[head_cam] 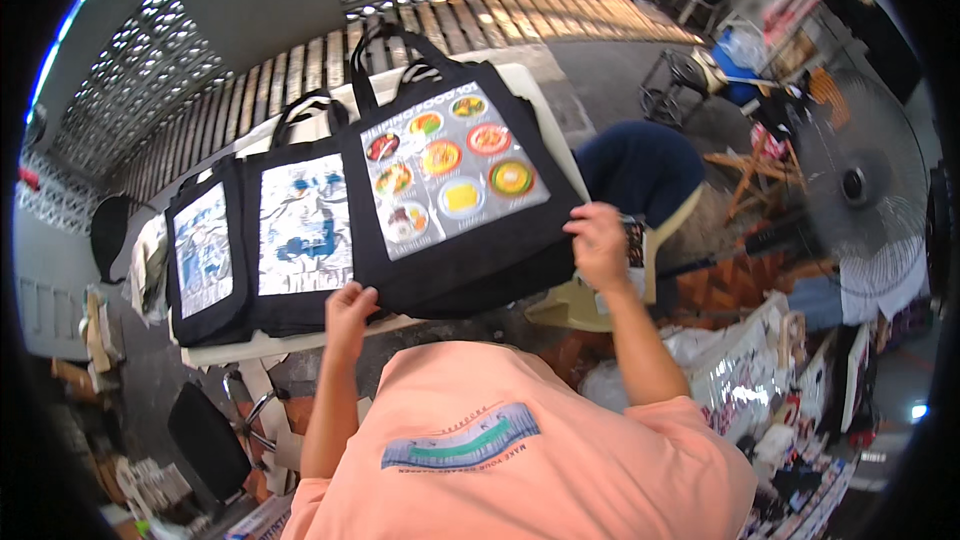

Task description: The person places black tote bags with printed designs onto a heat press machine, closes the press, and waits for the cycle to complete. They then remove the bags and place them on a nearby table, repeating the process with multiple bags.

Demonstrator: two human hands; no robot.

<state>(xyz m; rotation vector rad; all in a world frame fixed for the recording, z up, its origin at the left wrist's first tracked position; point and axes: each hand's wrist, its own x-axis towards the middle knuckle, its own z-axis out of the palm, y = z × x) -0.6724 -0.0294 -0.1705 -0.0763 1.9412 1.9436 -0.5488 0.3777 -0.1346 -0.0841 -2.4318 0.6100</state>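
A black fabric tote bag with printed pictures of food dishes [450,165] lies at the right of a pale table [536,90], its handles pointing away from me. My left hand [350,313] pinches its near left corner. My right hand [598,246] is at its near right corner, fingers bent; whether they grip the fabric I cannot tell. More black fabric shows under this bag. Beside it on the left lies a black tote with a shiny silver and blue print [304,225], and a similar tote [202,251] is at the far left.
A chair with dark blue cloth over it [637,165] stands right of the table. A pedestal fan [855,184] is farther right. A black office chair [208,442] stands at lower left. Plastic-wrapped goods [742,375] are piled at lower right. Wooden slats [300,79] lie beyond the table.
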